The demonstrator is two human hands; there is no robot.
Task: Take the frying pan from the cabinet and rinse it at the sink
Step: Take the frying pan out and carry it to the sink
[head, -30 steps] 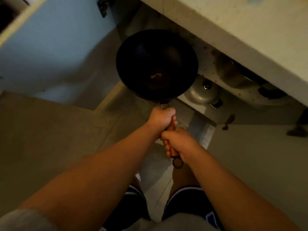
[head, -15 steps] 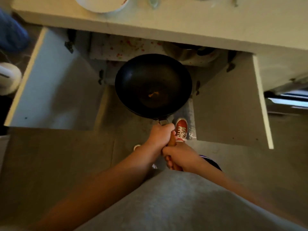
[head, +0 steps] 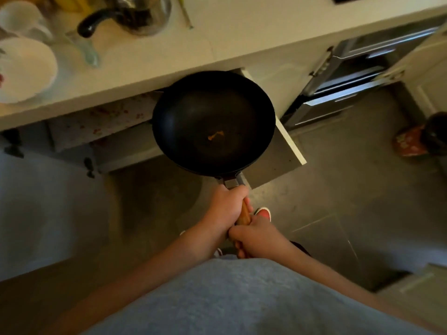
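1. A round black frying pan (head: 214,123) with a wooden handle (head: 243,215) is held level in the air, out of the cabinet, in front of the pale countertop (head: 242,42) edge and above the grey floor (head: 338,194).
2. The handle is clasped by both hands: the left hand (head: 226,210) is wrapped tight round it just behind the metal neck, and the right hand (head: 256,238) is closed round the near end, the two touching.
3. A small orange smear is seen on the pan's dark inner base, near its middle.
4. An open white cabinet door (head: 278,160) is seen just right of and below the pan; a stained shelf (head: 101,122) inside the cabinet is visible to the pan's left.
5. On the countertop, at far left, white bowls (head: 24,68) are stacked, and a metal pot with a black handle (head: 135,13) stands beside them.
6. A grey shirt (head: 242,298) fills the near edge, and a red shoe (head: 263,212) is seen on the floor beside the right hand.
7. No sink is shown in the view.
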